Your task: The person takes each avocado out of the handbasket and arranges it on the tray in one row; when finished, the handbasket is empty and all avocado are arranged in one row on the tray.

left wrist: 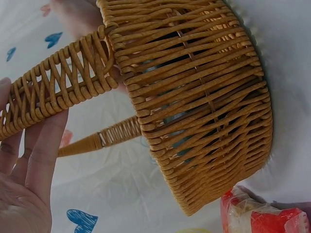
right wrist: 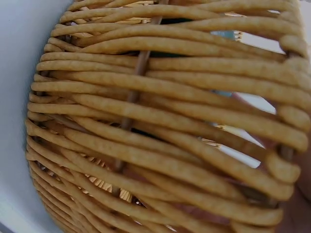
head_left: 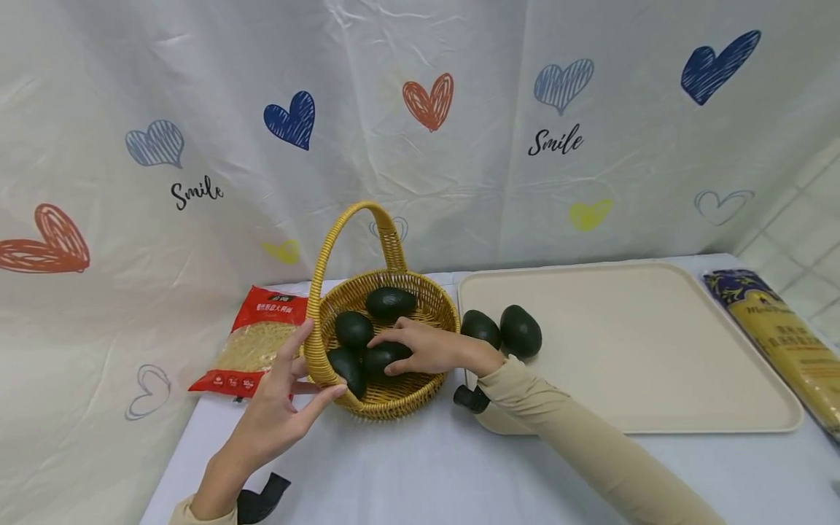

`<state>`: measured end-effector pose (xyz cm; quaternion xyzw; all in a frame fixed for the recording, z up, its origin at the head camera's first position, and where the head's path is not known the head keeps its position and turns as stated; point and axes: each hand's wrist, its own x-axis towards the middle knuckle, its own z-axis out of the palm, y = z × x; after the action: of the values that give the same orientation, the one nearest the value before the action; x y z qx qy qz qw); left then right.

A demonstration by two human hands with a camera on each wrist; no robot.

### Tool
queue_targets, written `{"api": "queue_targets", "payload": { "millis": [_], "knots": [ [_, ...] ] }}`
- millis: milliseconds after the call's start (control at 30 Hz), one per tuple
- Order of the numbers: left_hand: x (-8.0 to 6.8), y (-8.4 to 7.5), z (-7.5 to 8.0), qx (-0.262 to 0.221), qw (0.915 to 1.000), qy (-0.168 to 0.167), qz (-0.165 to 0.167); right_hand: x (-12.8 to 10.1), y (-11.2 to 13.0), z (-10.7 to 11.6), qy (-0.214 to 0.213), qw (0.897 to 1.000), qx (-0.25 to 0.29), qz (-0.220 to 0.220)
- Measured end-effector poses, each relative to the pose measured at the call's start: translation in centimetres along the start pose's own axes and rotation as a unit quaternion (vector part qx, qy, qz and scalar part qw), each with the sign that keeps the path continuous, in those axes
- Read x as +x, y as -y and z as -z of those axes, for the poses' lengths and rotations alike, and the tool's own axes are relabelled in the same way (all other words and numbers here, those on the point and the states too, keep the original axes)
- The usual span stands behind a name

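A yellow wicker basket [head_left: 394,390] with a tall handle [head_left: 328,255] stands mid-table and holds several dark green avocados [head_left: 390,301]. My right hand [head_left: 387,355] reaches into it, with fingers and thumb curled round one avocado [head_left: 383,357] near the front. My left hand [head_left: 315,362] rests against the basket's left side at the foot of the handle, fingers straight and thumb on the outer wall. In the left wrist view the straight fingers [left wrist: 39,145] lie beside the woven handle [left wrist: 53,92]. The right wrist view is filled by the basket wall [right wrist: 146,126].
Two more avocados [head_left: 482,326] [head_left: 520,329] lie on the left end of a large beige tray [head_left: 630,350] to the basket's right. A red packet of noodles [head_left: 252,343] lies to the left, a long pasta packet [head_left: 781,335] at the far right. A heart-printed cloth hangs behind.
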<state>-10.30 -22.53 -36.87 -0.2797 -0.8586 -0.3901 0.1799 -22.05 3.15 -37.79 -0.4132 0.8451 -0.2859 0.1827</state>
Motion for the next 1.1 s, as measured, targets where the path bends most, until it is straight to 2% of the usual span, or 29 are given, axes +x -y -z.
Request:
{"api": "queue_targets", "payload": {
  "millis": [233, 500, 700, 1000, 1100],
  "knots": [
    [-0.1, -0.1, 0.0, 0.004, 1.0000, -0.001, 0.004, 0.2, 0.4, -0.3, -0.005, 1.000, -0.007, 0.019],
    [-0.1, -0.2, 0.2, 0.005, 1.0000, -0.007, -0.004, 0.2, 1.2, -0.6, 0.018, 0.998, -0.059, 0.030],
    [0.0, -0.1, 0.0, 0.002, 1.0000, -0.004, -0.005, 0.0, 1.0, -0.6, 0.025, 0.997, -0.065, 0.032],
    [0.0, 0.2, 0.0, 0.005, 0.9999, -0.004, -0.008, -0.8, 0.5, 0.9, -0.016, 0.991, -0.124, 0.038],
    [0.0, 0.1, 0.0, 0.006, 1.0000, -0.005, -0.004, -1.0, 0.6, 1.0, -0.021, 0.992, -0.120, 0.035]
  ]
}}
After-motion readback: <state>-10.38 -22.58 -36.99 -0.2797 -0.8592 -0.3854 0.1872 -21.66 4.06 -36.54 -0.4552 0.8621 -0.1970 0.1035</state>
